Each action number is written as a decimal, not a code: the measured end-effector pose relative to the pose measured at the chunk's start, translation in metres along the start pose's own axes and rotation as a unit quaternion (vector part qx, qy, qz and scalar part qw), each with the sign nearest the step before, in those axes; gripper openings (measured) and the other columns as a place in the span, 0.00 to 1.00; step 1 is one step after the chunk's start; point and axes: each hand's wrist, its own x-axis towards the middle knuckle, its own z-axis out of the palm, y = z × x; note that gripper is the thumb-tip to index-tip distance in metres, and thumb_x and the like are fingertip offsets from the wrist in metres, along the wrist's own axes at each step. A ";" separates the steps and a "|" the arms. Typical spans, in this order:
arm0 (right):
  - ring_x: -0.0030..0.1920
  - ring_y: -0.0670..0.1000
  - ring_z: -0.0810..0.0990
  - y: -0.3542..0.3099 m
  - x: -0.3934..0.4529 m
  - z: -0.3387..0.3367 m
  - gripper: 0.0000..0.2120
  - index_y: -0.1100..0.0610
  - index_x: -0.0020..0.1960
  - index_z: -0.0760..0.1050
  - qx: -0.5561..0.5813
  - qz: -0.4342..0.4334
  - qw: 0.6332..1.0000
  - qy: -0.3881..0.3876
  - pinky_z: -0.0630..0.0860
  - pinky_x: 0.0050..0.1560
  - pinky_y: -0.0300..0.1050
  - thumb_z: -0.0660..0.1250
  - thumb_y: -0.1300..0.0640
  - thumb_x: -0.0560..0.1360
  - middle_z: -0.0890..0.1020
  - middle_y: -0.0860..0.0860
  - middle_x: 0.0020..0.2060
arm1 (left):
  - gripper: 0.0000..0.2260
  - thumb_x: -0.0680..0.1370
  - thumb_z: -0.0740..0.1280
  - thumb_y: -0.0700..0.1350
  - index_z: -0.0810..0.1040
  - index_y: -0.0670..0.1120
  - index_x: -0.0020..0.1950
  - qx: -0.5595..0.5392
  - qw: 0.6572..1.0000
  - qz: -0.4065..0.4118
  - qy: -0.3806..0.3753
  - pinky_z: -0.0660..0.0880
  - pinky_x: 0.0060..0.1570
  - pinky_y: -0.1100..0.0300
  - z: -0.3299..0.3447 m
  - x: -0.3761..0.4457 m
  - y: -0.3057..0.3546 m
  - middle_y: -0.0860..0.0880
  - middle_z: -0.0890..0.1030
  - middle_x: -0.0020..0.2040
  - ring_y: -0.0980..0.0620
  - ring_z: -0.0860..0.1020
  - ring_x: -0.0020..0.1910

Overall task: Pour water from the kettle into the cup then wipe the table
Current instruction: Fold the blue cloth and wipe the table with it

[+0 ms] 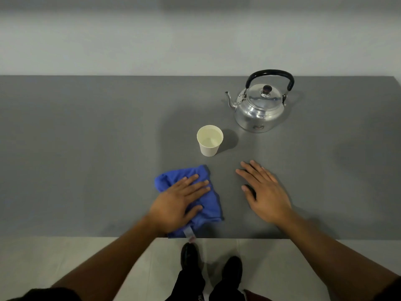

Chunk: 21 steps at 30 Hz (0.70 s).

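Surface: the flat grey surface (pixel 86 148) spanned the whole width, its near edge running just in front of the person's dark shoes (pixel 211 260) on the pale floor (pixel 65 257).
Kettle: the shiny round metal kettle (pixel 259 109) stood upright at the far right, lid on, black arched handle raised, spout pointing left.
Cloth: the crumpled blue cloth (pixel 208 205) lay near the near edge, left of centre, one corner reaching that edge.
Left hand: the left hand (pixel 178 198) lay palm down on the cloth, fingers spread flat over it; its grip was released, pressing rather than clasping.
Right hand: the right hand (pixel 263 192) rested palm down on the bare surface, right of the cloth and apart from it; its grip was released, holding nothing.
Cup: the small cream paper cup (pixel 209 141) stood upright between kettle and cloth, near the kettle's left, with clear water visible inside.
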 end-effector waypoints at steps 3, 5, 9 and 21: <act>0.81 0.45 0.53 0.001 0.000 -0.001 0.24 0.46 0.78 0.65 -0.002 0.003 1.000 -0.007 0.56 0.79 0.52 0.59 0.48 0.82 0.63 0.43 0.79 | 0.26 0.86 0.54 0.59 0.57 0.56 0.84 0.007 0.998 -0.070 0.002 0.47 0.83 0.52 -0.006 0.027 -0.006 0.57 0.57 0.84 0.54 0.49 0.84; 0.81 0.45 0.54 0.001 0.000 0.000 0.24 0.45 0.78 0.65 -0.002 0.008 1.000 -0.010 0.57 0.79 0.52 0.59 0.47 0.82 0.63 0.43 0.79 | 0.26 0.86 0.53 0.59 0.56 0.54 0.84 0.018 0.996 -0.093 0.009 0.46 0.83 0.51 -0.002 0.050 0.010 0.56 0.57 0.84 0.51 0.48 0.84; 0.81 0.45 0.54 0.003 0.000 0.002 0.24 0.45 0.78 0.65 -0.006 0.013 1.000 -0.017 0.58 0.78 0.53 0.56 0.46 0.82 0.64 0.43 0.79 | 0.27 0.86 0.47 0.60 0.54 0.54 0.85 0.027 0.998 -0.056 -0.012 0.43 0.83 0.51 0.013 0.056 0.041 0.55 0.55 0.85 0.51 0.46 0.84; 0.81 0.44 0.52 0.000 0.002 -0.001 0.24 0.43 0.78 0.63 -0.017 0.020 0.999 -0.033 0.55 0.79 0.51 0.55 0.46 0.83 0.61 0.41 0.80 | 0.28 0.84 0.54 0.60 0.63 0.51 0.82 -0.014 0.984 -0.165 0.067 0.54 0.82 0.46 -0.023 -0.006 -0.054 0.54 0.62 0.82 0.47 0.56 0.84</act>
